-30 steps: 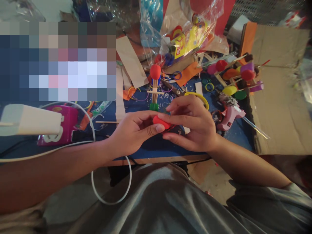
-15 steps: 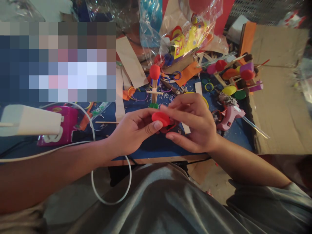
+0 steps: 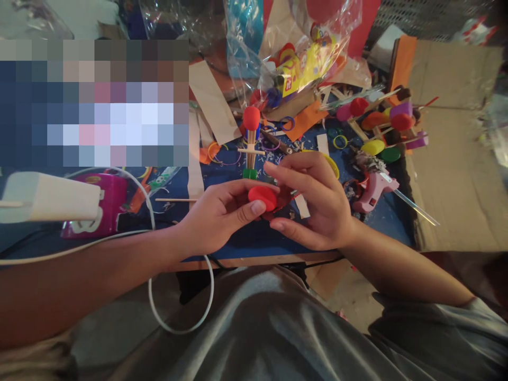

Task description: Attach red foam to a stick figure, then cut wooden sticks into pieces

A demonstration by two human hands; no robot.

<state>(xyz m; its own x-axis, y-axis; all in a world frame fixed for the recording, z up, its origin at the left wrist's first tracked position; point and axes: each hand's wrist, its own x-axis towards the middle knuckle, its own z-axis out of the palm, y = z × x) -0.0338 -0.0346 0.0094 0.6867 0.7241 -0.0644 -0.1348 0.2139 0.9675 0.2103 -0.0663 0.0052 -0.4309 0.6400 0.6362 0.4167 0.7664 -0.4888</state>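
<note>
My left hand [image 3: 216, 214] pinches a red round cap [image 3: 262, 198] between thumb and fingers, its smooth face turned up toward me. Just right of the cap, my right hand [image 3: 317, 203] is open, thumb and fingers apart and curved around the space there. Something dark red shows in the gap between the two hands, too shaded to make out. Beyond the left fingertips stands a small stick figure [image 3: 251, 150] with a red ball-like top, a wooden crosspiece and a green base.
To the right lie a pink glue gun [image 3: 375, 191] with a clear glue stick, a stick-and-cap model [image 3: 391, 119] and a cardboard sheet [image 3: 456, 180]. Scissors [image 3: 278, 142] rest behind my hands. A white charger [image 3: 51, 197] sits in a magenta socket block [image 3: 115, 196] at left, its cable looping near my forearm.
My right fingers have drawn back from the red cap, the index finger lifting off and the hand spreading. The cap has tilted slightly and stays in my left hand.
</note>
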